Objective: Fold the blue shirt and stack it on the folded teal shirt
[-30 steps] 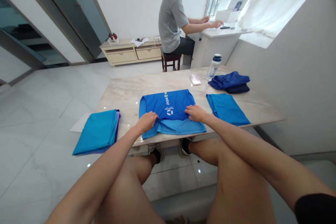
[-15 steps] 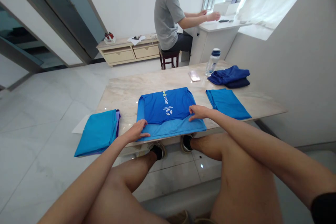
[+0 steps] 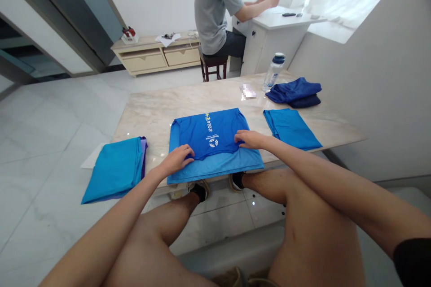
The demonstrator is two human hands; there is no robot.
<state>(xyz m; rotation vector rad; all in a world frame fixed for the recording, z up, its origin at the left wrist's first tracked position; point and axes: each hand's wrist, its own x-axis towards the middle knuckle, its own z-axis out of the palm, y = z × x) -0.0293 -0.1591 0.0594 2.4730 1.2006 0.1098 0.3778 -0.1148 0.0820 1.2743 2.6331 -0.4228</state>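
Note:
A folded dark blue T-shirt (image 3: 220, 128) with a white logo and "2024" print lies on a larger light blue garment (image 3: 215, 167) at the table's front edge. My left hand (image 3: 177, 160) rests at the dark shirt's near left corner, fingers bent and thumb apart. At its near right corner is my right hand (image 3: 249, 139), with fingertips on the cloth and a gap between thumb and fingers. To the left sits a folded teal garment (image 3: 116, 166) over a purple one (image 3: 144, 152). Another folded blue garment (image 3: 293, 129) lies to the right.
The marble-look table (image 3: 151, 103) also bears a water bottle (image 3: 274, 71), a crumpled navy garment (image 3: 296, 92) and a blurred small item (image 3: 248, 91). Beyond it, a person in a grey T-shirt (image 3: 213, 13) sits at a white desk (image 3: 279, 31). A low cabinet (image 3: 144, 62) stands by the wall.
My left hand has moved from the light blue garment's left part up to the dark shirt's near corner. My right hand stays by the right corner. The camera view has shifted slightly.

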